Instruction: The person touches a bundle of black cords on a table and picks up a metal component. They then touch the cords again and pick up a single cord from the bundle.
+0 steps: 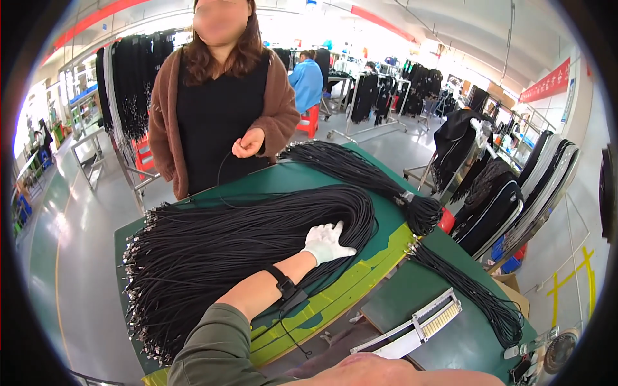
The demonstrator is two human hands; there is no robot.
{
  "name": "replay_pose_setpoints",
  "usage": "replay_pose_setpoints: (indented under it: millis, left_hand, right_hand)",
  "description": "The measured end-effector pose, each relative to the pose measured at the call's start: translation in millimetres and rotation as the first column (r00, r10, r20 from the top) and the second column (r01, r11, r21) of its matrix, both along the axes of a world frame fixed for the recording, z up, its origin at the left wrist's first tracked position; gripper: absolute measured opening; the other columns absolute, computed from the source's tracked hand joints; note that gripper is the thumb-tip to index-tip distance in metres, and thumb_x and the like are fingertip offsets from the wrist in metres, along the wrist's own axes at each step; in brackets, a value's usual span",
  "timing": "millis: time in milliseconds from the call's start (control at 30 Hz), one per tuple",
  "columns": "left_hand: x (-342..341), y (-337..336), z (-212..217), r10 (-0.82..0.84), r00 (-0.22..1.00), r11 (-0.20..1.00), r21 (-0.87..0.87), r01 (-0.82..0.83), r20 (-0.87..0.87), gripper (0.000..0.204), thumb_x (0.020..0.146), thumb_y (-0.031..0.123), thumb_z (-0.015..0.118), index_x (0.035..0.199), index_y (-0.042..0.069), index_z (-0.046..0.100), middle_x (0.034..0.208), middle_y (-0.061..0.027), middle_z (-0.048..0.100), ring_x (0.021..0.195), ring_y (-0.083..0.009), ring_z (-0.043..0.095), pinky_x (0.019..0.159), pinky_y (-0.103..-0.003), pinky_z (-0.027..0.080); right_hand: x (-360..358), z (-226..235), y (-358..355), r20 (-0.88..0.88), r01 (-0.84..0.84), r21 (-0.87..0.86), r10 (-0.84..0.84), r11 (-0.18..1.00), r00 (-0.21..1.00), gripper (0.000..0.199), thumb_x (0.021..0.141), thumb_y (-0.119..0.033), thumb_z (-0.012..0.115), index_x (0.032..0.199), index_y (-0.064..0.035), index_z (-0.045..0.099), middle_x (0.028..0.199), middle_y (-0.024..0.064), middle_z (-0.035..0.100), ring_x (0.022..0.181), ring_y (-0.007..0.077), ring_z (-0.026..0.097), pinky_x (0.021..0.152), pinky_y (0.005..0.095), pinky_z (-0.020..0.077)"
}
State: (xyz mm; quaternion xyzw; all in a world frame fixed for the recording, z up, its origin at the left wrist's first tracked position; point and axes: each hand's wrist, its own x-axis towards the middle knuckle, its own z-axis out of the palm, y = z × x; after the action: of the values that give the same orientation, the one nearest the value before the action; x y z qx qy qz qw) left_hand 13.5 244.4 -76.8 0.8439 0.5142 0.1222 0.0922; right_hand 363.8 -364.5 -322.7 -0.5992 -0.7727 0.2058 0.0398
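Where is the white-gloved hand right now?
In the head view, the person's gloved left hand rests palm-down on the big bundle of black cords on the green table, near the bundle's right, looped end.

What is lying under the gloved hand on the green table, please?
The gloved left hand rests on a large fanned bundle of black cords, which lies on the green table. The hand and cords hide whatever lies beneath them.

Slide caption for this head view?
White-gloved left hand rests on big bundle of black cords on green table.
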Motion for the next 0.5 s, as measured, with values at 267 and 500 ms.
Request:
replay_pose_setpoints:
  millis: [267, 500]
  left_hand:
    - [2, 4, 2, 0.014, 1.000, 1.000, -0.008, -0.014, -0.015, 0.098, 0.069, 0.070, 0.056, 0.140, 0.005, 0.036, 0.123, -0.0170, 0.053, 0.113, -0.0300, 0.053, 0.096, -0.040, 0.041]
    - [3, 0, 3, 0.034, 0.999, 0.999, -0.004, -0.034, -0.026, 0.096, 0.071, 0.070, 0.055, 0.141, 0.009, 0.036, 0.124, -0.0167, 0.054, 0.114, -0.0289, 0.054, 0.096, -0.039, 0.041]
  right_hand:
    - [12, -7, 7, 0.018, -0.041, 0.002, 0.041, 0.999, 0.999, 0.019, 0.086, -0.019, 0.060, 0.091, -0.0014, 0.065, 0.085, 0.0107, 0.065, 0.074, 0.0227, 0.061, 0.069, 0.0361, 0.0501]
    - [27, -9, 29, 0.061, -0.070, 0.038, 0.067, 0.997, 0.996, 0.020, 0.086, -0.019, 0.060, 0.092, -0.0010, 0.065, 0.086, 0.0111, 0.065, 0.075, 0.0228, 0.061, 0.069, 0.0360, 0.0503]
